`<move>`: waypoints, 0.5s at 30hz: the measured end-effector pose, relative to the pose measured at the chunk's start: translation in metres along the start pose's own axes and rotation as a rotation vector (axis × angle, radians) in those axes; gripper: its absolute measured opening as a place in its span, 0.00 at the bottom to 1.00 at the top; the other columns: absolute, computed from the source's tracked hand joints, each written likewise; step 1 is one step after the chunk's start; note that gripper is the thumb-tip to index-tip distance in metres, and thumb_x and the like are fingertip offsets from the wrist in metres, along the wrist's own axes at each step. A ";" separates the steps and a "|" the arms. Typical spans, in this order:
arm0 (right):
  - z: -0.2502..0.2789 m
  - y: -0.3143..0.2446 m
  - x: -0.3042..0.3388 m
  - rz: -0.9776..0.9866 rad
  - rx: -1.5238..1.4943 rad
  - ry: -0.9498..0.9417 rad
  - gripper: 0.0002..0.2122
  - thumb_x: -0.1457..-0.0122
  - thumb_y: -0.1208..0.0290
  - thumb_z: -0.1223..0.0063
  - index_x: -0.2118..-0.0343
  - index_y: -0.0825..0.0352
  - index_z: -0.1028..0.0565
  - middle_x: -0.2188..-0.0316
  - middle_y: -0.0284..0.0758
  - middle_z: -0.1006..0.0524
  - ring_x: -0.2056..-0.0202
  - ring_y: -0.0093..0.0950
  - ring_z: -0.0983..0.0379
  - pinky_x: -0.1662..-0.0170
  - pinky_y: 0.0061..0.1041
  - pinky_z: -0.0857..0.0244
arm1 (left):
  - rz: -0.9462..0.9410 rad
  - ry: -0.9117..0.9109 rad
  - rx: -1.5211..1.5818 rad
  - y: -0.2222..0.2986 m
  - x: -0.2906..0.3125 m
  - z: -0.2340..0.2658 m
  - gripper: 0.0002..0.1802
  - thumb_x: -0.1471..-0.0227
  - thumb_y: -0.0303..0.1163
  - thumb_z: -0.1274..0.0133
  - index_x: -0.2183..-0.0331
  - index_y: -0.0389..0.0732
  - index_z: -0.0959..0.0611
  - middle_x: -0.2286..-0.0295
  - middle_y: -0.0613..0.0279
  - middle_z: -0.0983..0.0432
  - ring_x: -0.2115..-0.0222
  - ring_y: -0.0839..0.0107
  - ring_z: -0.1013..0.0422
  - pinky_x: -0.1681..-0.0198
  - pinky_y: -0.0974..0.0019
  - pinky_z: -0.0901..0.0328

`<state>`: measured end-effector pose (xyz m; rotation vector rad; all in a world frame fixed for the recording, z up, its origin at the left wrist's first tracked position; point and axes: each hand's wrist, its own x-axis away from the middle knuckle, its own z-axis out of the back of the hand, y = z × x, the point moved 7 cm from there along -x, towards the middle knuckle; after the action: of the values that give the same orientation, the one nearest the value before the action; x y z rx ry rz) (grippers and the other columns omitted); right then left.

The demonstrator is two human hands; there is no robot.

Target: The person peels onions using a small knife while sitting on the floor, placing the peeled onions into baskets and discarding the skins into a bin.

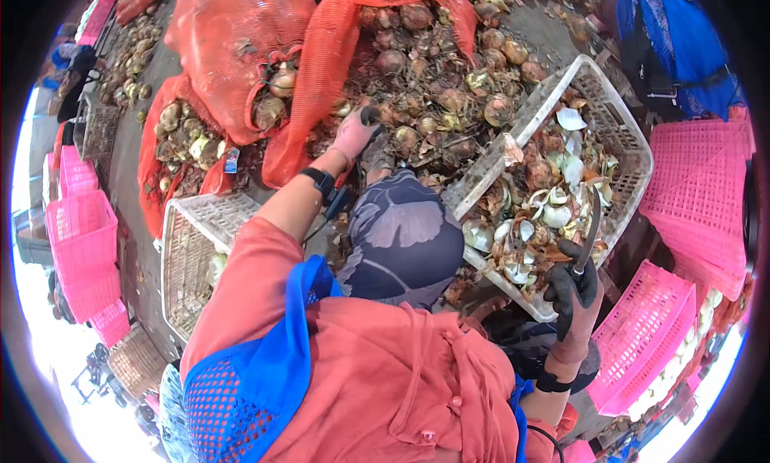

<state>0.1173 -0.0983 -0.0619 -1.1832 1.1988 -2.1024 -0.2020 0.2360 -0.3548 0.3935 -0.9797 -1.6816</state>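
My left hand (355,136), in a pink glove with dark coating, reaches to the near edge of a heap of onions (449,102), beside the rim of an open red mesh sack (321,78). Its fingers are mostly hidden, so whether they grip an onion is unclear. My right hand (573,296), gloved with a dark palm, is closed around a curved metal blade (592,234), perhaps a sickle. The blade points up over a dirty white plastic crate (539,124) tilted at my right knee. Inside the crate lie onion peels (553,198) and several onions.
Two more red mesh sacks, one bulging (233,46) and one open with onions (188,134), lie left of the heap. Another white crate (192,254) stands by my left arm. Pink crates (80,222) line the left; pink baskets (698,198) and a blue-clad person (682,50) are at right.
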 end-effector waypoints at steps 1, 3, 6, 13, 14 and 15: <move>0.002 0.000 0.000 -0.014 0.005 0.012 0.21 0.44 0.74 0.44 0.46 0.72 0.29 0.72 0.28 0.25 0.74 0.14 0.33 0.70 0.13 0.40 | -0.049 0.016 0.005 0.010 -0.011 -0.004 0.21 0.56 0.37 0.37 0.59 0.40 0.18 0.62 0.49 0.21 0.59 0.53 0.26 0.54 0.58 0.32; 0.006 0.003 -0.004 -0.024 0.002 0.033 0.22 0.44 0.74 0.44 0.46 0.73 0.29 0.72 0.29 0.25 0.74 0.15 0.32 0.71 0.13 0.40 | -0.078 -0.014 -0.057 0.030 -0.029 -0.016 0.23 0.56 0.38 0.37 0.57 0.39 0.19 0.62 0.49 0.21 0.58 0.51 0.26 0.54 0.57 0.33; 0.006 0.003 -0.007 -0.074 0.006 0.013 0.21 0.44 0.75 0.45 0.46 0.73 0.30 0.72 0.29 0.25 0.75 0.15 0.32 0.71 0.14 0.39 | -0.153 -0.034 -0.104 0.043 -0.052 -0.043 0.22 0.56 0.38 0.38 0.57 0.41 0.20 0.61 0.48 0.22 0.58 0.51 0.27 0.54 0.55 0.33; 0.002 0.007 -0.020 -0.136 -0.039 0.028 0.22 0.46 0.82 0.47 0.46 0.75 0.30 0.72 0.29 0.25 0.74 0.16 0.32 0.70 0.15 0.39 | -0.663 -0.226 -0.318 0.204 -0.082 -0.111 0.26 0.54 0.39 0.40 0.53 0.42 0.23 0.52 0.50 0.31 0.48 0.50 0.36 0.44 0.54 0.39; 0.001 0.009 -0.021 -0.134 -0.071 0.014 0.22 0.47 0.82 0.47 0.46 0.75 0.30 0.72 0.29 0.25 0.73 0.16 0.31 0.69 0.15 0.38 | -0.705 -0.317 -0.389 0.220 -0.089 -0.125 0.28 0.55 0.39 0.40 0.51 0.40 0.24 0.50 0.50 0.32 0.46 0.49 0.39 0.42 0.52 0.41; 0.002 0.011 -0.023 -0.113 -0.057 0.009 0.22 0.47 0.82 0.47 0.46 0.74 0.30 0.71 0.29 0.25 0.73 0.17 0.31 0.69 0.16 0.37 | -0.752 -0.335 -0.495 0.230 -0.093 -0.142 0.29 0.55 0.39 0.41 0.50 0.40 0.25 0.49 0.51 0.33 0.45 0.48 0.40 0.42 0.51 0.41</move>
<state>0.1305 -0.0889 -0.0816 -1.2963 1.2302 -2.1704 0.0748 0.2498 -0.2838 0.1467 -0.6307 -2.6589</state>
